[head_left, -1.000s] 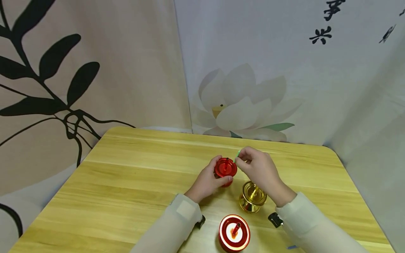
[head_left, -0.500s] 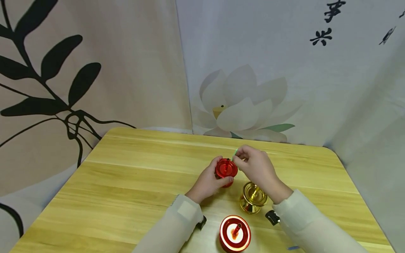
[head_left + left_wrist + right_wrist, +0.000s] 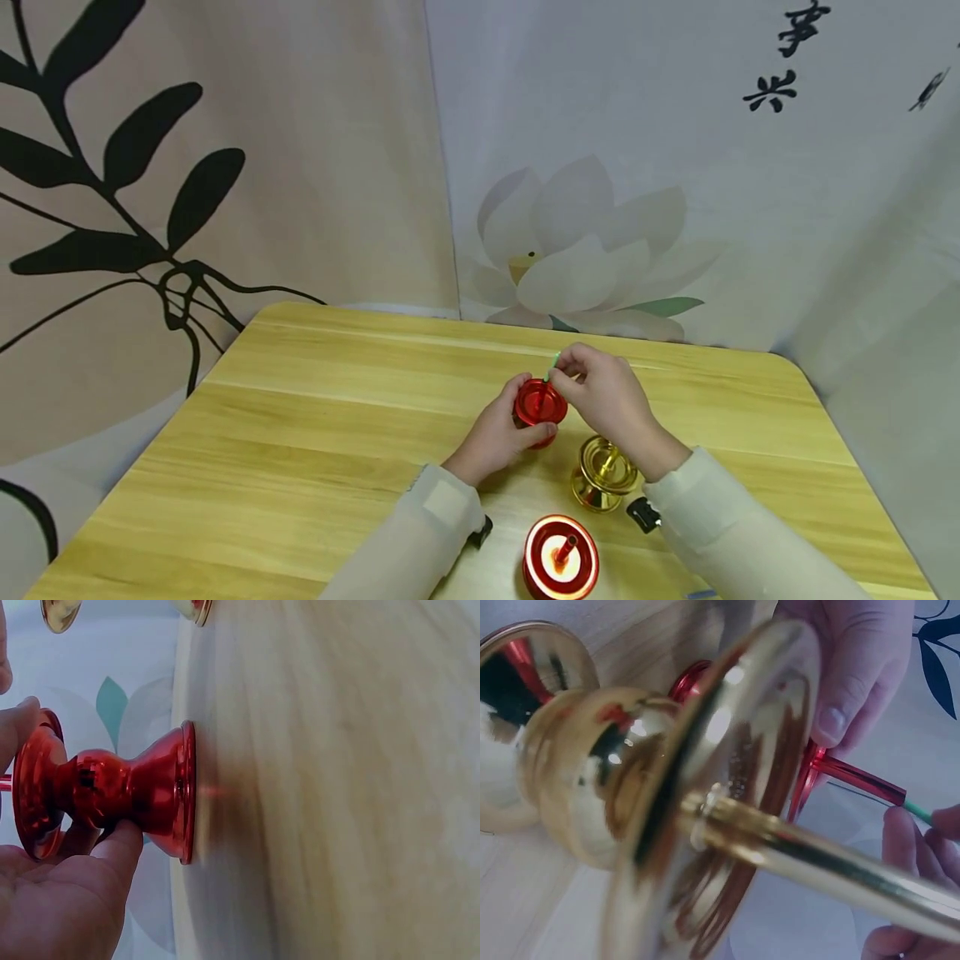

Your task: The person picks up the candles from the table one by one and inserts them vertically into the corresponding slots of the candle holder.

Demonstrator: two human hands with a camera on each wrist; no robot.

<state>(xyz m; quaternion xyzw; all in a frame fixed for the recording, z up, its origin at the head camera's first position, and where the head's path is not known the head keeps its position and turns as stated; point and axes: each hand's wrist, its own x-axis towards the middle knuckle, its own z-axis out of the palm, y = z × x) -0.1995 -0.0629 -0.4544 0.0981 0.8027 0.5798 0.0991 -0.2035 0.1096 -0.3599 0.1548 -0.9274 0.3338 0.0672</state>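
My left hand [image 3: 495, 429] grips a shiny red metal candle holder [image 3: 542, 402] around its waist. In the left wrist view, that candle holder [image 3: 154, 795] stands upright with its base at the wood. My right hand [image 3: 609, 402] pinches a thin green stick [image 3: 553, 363] above it. Seen from the right wrist, the green stick [image 3: 916, 812] meets the open end of the red holder's central tube [image 3: 866, 782]; fingertips are right beside that tube end. How far the stick enters the tube cannot be told.
A gold candle holder [image 3: 606, 467] stands under the right forearm. Nearer the front is a second red candle holder [image 3: 561, 557], brightly reflecting. Partly beneath the right sleeve lies a small blue stick [image 3: 702, 595]. The wooden table [image 3: 337, 417] backs onto printed curtains.
My right hand has brought the green stick leftward, from beside the red candle holder to the top of its tube. The left hand keeps its grip; the head view shifts slightly.
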